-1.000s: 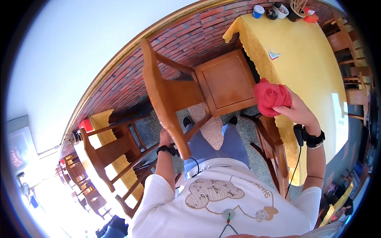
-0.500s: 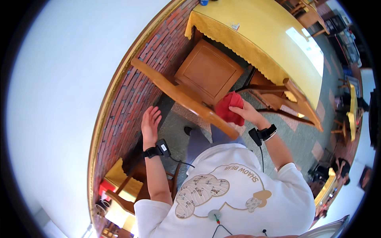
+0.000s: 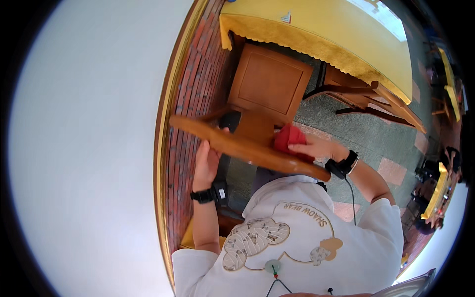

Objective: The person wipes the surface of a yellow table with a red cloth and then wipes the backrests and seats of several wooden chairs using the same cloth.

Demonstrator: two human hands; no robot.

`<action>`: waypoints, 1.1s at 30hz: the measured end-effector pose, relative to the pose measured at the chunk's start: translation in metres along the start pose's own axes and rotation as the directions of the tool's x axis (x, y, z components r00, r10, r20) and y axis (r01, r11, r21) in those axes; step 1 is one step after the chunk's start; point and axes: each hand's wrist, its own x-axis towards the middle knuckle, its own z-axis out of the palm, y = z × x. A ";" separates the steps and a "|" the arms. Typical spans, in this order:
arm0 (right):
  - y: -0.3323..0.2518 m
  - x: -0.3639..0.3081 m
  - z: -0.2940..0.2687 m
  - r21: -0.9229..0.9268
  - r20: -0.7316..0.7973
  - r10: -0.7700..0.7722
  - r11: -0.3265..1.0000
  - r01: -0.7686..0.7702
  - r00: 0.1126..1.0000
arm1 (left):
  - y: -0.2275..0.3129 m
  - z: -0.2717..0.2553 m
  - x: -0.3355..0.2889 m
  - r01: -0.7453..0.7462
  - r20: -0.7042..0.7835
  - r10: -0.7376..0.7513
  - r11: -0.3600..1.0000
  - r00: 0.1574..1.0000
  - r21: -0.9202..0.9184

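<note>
A wooden chair stands before me, its curved back rail (image 3: 237,147) crossing in front of my body and its brown panelled seat (image 3: 269,81) beyond. My left hand (image 3: 207,161) grips the left part of the rail, thumb on the near side and fingertips showing over the far side. In my right hand (image 3: 319,147) is a bunched red cloth (image 3: 292,140), held against the right part of the rail. The cloth's lower edge and some right fingers are hidden. Both wrists wear black straps with small boxes.
Beyond the seat is a table with a yellow scalloped cloth (image 3: 316,27), a small box (image 3: 286,18) on it. Another wooden chair (image 3: 366,101) stands tucked at the right. A brick wall (image 3: 198,84) runs close on the left. Grey floor with pinkish tiles (image 3: 391,170) lies at right.
My left hand has come up from beside the chair and taken hold of the rail. My right hand keeps the red cloth at the rail. The view has shifted.
</note>
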 end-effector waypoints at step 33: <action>-0.110 -0.001 -0.011 0.085 -0.659 0.291 0.945 -0.316 0.694 | 0.084 0.038 0.136 0.352 0.483 -0.215 0.912 0.848 -0.212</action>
